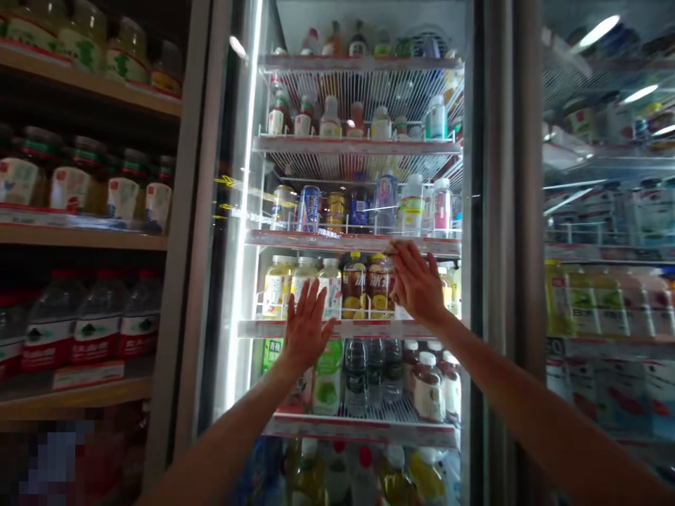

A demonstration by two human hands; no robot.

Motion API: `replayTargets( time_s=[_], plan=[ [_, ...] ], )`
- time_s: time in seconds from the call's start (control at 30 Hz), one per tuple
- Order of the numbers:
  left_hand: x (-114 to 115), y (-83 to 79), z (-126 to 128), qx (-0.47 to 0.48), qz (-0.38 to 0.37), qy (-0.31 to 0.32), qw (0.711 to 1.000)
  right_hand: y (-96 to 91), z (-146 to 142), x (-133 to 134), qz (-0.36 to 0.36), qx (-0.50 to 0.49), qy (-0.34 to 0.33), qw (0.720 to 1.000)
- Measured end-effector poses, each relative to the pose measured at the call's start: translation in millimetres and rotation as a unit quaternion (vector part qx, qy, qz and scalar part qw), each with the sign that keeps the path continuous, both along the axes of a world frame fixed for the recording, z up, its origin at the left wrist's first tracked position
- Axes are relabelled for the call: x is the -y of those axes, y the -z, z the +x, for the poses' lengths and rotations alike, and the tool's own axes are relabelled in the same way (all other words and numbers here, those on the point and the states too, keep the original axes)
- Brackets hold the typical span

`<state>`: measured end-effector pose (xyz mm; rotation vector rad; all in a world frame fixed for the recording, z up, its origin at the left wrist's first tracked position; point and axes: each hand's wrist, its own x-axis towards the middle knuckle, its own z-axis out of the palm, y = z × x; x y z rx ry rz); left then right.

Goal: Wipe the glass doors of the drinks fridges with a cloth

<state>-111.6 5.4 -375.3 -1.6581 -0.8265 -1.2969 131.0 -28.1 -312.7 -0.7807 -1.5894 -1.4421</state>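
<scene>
My left hand (304,329) is raised with its fingers stretched out and holds nothing. It is in front of the glass cooler door (228,232), over the lower bottle shelves. Higher up and to the right, my right hand (419,281) lies flat with fingers extended, near a shelf's front edge (353,242). A small pale patch shows by its fingertips; I cannot make out what it is. Behind the hands stand dark tea bottles with yellow caps (354,284) and white-capped bottles (277,288). Whether either palm touches the glass, I cannot tell.
Wooden shelves on the left hold rows of jars (74,176) and red-labelled water bottles (95,323). Another glass-fronted cooler (606,295) stands on the right, beyond a metal frame (509,211). Cans (310,209) fill the middle shelf, and a bright light strip (244,190) runs down the cooler's left side.
</scene>
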Motion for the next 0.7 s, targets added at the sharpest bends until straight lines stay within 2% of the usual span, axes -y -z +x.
replayTargets(
  time_s=[0.07, 0.17, 0.23, 0.3, 0.37, 0.43, 0.5, 0.57, 0.7],
  plan=[
    [-0.6, 0.7, 2.5, 0.002, 0.0, 0.004, 1.0, 7.5, 6.0, 1.6, -0.006, 0.016, -0.003, 1.0],
    [-1.3, 1.4, 3.8, 0.002, 0.003, 0.006, 1.0, 14.6, 15.6, 4.1, -0.038, 0.126, 0.002, 0.991],
    [-1.9, 1.4, 3.6, 0.004, 0.004, 0.005, 1.0, 4.6, 25.7, 5.1, -0.021, 0.081, 0.015, 0.996],
    [-2.3, 1.2, 3.0, 0.008, 0.009, 0.003, 1.0, -8.9, 36.9, 6.2, 0.023, -0.046, 0.027, 0.998],
    [-2.4, 0.9, 2.5, 0.007, 0.013, 0.001, 1.0, -11.6, 45.6, 7.9, 0.056, -0.123, 0.033, 0.99],
    [-2.3, 0.6, 2.4, 0.0, 0.013, 0.0, 1.0, 0.1, 51.0, 10.2, 0.052, -0.097, 0.03, 0.993],
    [-2.5, 0.4, 2.8, -0.001, 0.012, 0.001, 1.0, 14.1, 56.3, 12.6, 0.015, -0.007, 0.027, 1.0],
    [-2.8, 0.6, 3.9, 0.006, 0.015, 0.004, 1.0, 16.0, 64.6, 14.6, -0.003, 0.033, 0.029, 0.999],
    [-3.5, 4.2, 6.5, 0.02, 0.017, 0.009, 1.0, -2.0, 83.9, 16.7, 0.044, -0.12, 0.044, 0.991]
  ],
)
